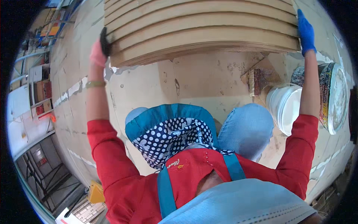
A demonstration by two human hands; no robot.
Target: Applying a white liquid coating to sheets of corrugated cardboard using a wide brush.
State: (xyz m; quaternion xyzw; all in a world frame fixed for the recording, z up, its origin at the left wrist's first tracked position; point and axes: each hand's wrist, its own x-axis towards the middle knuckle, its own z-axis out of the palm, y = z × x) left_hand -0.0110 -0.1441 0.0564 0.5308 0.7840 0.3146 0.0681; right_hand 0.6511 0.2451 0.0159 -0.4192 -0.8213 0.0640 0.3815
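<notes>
A wide stack of brown cardboard sheets lies in front of me, its layers stepped back one behind another. My left hand, in a pink glove with a black palm, presses against the stack's left edge; it is slightly blurred, and its fingers point away from me. Along the right edge rests my right hand in a blue glove, with its fingers stretched out flat. Both hands are open against the sides of the stack, with the sheets between them. The stack's far end is cut off by the picture's top.
A wide brush lies right of centre, before my knees. Beside my right forearm are a white bucket and a paint-stained bucket. Metal shelving lines the left, with a yellow object at lower left.
</notes>
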